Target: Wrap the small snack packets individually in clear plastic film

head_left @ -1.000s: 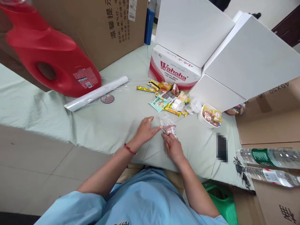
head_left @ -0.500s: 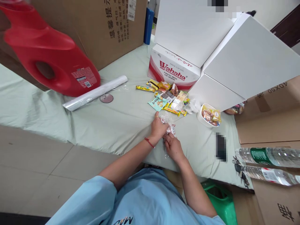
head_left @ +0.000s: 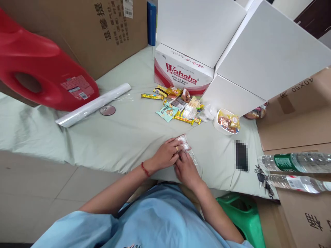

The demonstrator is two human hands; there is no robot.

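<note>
The left hand [head_left: 168,152] is lying over the near-left part of a small clear-wrapped packet [head_left: 183,142], fingers bent; whether it is pinching or merely pressing, I cannot tell. The right hand [head_left: 187,168] is curling at the packet's near edge beside it, its fingertips partly hidden, so its grip is unclear too. A second ago the left hand was standing off the packet; half a second ago it was bunching over the top. Now it is resting lower, leaving the far end showing, and the handling seems to be becoming two-handed smoothing or folding. The packet is lying on the worktop [head_left: 134,137], nearer the person than the snack pile [head_left: 178,103]. Farther out, a white tub [head_left: 219,130] is holding more snacks, and a plastic roll [head_left: 93,106] is lying to the left.
</note>
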